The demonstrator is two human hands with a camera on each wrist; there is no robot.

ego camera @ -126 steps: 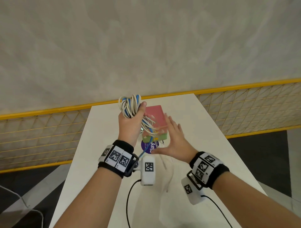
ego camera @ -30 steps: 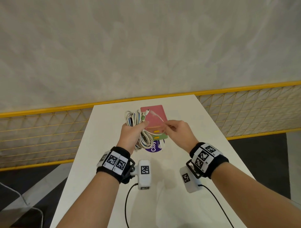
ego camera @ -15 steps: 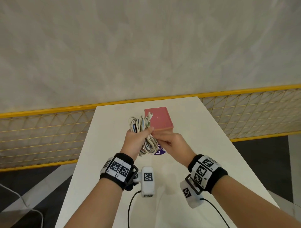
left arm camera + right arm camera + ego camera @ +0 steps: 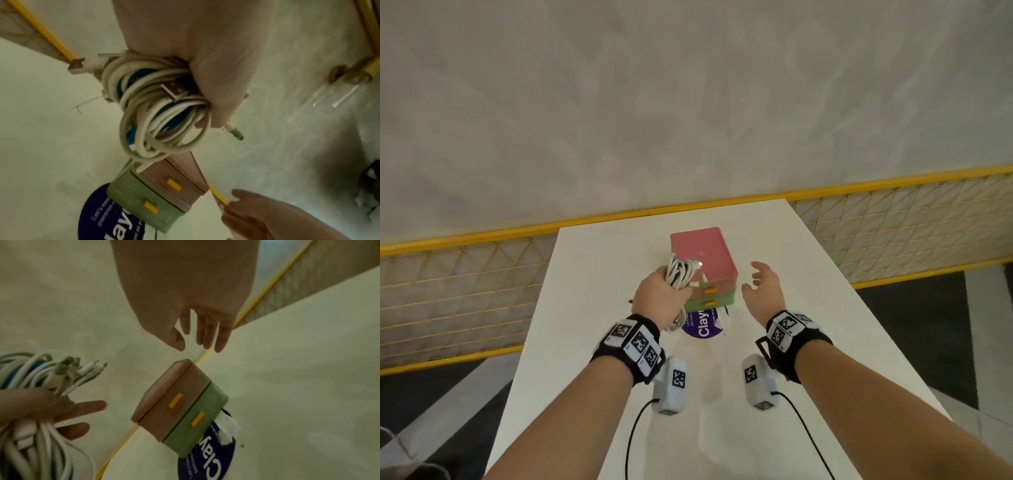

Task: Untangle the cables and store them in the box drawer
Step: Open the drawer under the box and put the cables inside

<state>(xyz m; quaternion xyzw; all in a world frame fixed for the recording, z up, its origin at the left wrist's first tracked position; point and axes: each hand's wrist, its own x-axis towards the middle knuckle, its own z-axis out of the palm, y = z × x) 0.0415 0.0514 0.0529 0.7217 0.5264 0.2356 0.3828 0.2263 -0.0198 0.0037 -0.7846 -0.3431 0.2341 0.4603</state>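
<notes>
Half a second ago the right hand (image 4: 763,291) was pressed in against the bundle at the box front; now it has drawn away to the right, empty, fingers loosely spread and relaxed, hovering just right of the small two-tier plastic drawer box (image 4: 703,260) with the pink top tier and green bottom tier. Meanwhile the left hand (image 4: 659,299) has stayed clamped round the tangled coil of white and blue cables (image 4: 683,274), fingers curled tight about it, held just above the near-left corner of the box. Several plug ends poke out of the coil toward the box, seen best in the right wrist view.

Both drawers look closed, each with a small yellow tab handle (image 4: 175,400) on the near face. The box sits at the far middle of the white table (image 4: 825,308), resting partly on a round purple sticker-like disc (image 4: 703,330) at its near side.

Nothing appears untangled yet, as far as I can judge. To do the step well, the free hand should pick one loose plug end and follow that single cable out of the coil, while the other hand loosens its squeeze enough for loops to slide. Pulling hard against a tight fist would likely cinch the knots. Laying the coil on the table, near of the box, may help, and the box is light-looking, so it may need steadying when a drawer tab is pulled.
</notes>
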